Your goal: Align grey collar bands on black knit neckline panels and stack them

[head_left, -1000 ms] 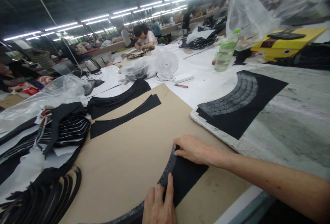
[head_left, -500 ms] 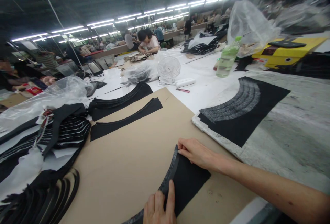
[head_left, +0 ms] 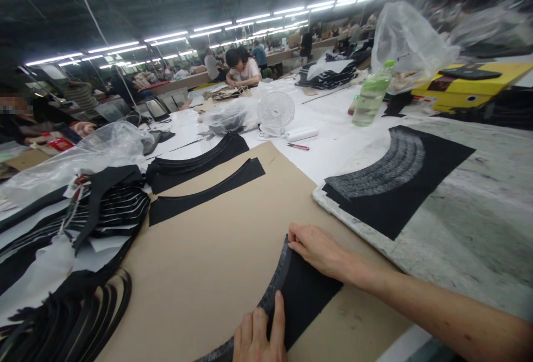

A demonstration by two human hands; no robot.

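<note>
The white desk (head_left: 328, 154) carries a tan board (head_left: 208, 256). On its near right part lies a curved black fabric piece (head_left: 306, 281) with a speckled grey edge. The right hand (head_left: 314, 246) pinches the piece's far tip; the left hand (head_left: 260, 337) presses nearer, index finger extended; whether it grips, I cannot tell.

1. At lower centre, a fabric piece (head_left: 310, 295) lay on a board (head_left: 208, 256).
2. At right, layered pieces (head_left: 410, 187) lay on a slab (head_left: 470, 234).
3. At upper centre, a fan (head_left: 275, 110) stood behind the board.
</note>
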